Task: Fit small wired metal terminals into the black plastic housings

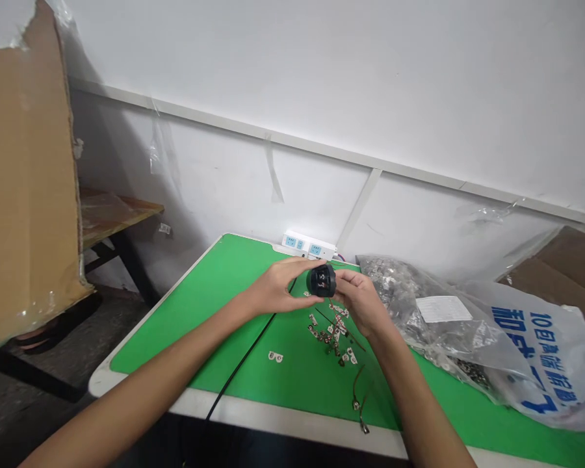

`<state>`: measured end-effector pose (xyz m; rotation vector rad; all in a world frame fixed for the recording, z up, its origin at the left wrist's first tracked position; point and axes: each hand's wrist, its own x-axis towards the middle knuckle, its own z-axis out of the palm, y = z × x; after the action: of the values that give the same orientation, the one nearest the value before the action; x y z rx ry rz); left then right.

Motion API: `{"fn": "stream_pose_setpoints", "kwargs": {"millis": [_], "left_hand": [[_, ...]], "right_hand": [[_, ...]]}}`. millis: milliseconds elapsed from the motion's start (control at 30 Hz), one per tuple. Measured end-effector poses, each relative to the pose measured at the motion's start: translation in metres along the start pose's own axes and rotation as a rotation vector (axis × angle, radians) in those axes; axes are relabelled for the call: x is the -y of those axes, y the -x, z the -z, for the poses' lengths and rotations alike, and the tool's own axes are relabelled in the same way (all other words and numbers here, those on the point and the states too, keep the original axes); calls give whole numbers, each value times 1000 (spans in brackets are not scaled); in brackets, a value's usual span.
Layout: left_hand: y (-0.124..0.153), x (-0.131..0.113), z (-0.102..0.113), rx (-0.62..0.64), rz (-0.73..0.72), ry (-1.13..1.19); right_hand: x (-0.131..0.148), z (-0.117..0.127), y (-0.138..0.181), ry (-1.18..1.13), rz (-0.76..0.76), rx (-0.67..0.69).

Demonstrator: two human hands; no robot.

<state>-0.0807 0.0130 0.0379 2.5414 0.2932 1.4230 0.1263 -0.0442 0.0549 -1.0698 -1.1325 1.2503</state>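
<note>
Between my two hands, above the green tabletop [185,338], is a round black plastic housing [320,281] with small metal parts showing in its side. My left hand [285,286] grips it from the left, thumb below and fingers above. The fingers of my right hand [361,296] are closed at its right side; whether they pinch the housing or a small part at it is hidden. A thin red wire hangs just below it. Under my hands lie several small metal terminals and white pieces [334,331], with short wires among them.
A white power strip [309,246] stands at the table's back edge. A black cable [246,354] crosses the green surface to the front. Clear bags of parts [404,296] and a printed white bag [541,364] cover the right side. A large cardboard sheet [26,182] stands at left.
</note>
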Motion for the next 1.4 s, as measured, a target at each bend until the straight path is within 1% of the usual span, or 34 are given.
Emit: {"fn": "stream_pose_setpoints", "kwargs": {"millis": [167, 333, 467, 567, 733, 800, 933, 1067, 1267, 1400], "left_hand": [[4, 5, -4, 15, 14, -4], [8, 8, -7, 56, 21, 27], [8, 6, -9, 72, 16, 35], [7, 5, -11, 53, -4, 51], [7, 7, -9, 44, 13, 54], [7, 8, -8, 50, 17, 41], [9, 12, -9, 64, -16, 33], [12, 14, -11, 86, -29, 35], [13, 15, -10, 107, -13, 20], [12, 16, -8, 101, -17, -1]], "right_hand": [[-8, -3, 0, -9, 48, -18], [-13, -4, 0, -1, 50, -11], [-8, 5, -2, -22, -31, 69], [-4, 13, -5, -43, -103, 123], [-2, 21, -7, -43, -157, 105], [-2, 21, -7, -15, -151, 79], [-2, 18, -7, 90, -93, 9], [-1, 16, -6, 145, -91, 30], [-5, 14, -6, 124, -52, 50], [-9, 7, -5, 60, -19, 13]]}}
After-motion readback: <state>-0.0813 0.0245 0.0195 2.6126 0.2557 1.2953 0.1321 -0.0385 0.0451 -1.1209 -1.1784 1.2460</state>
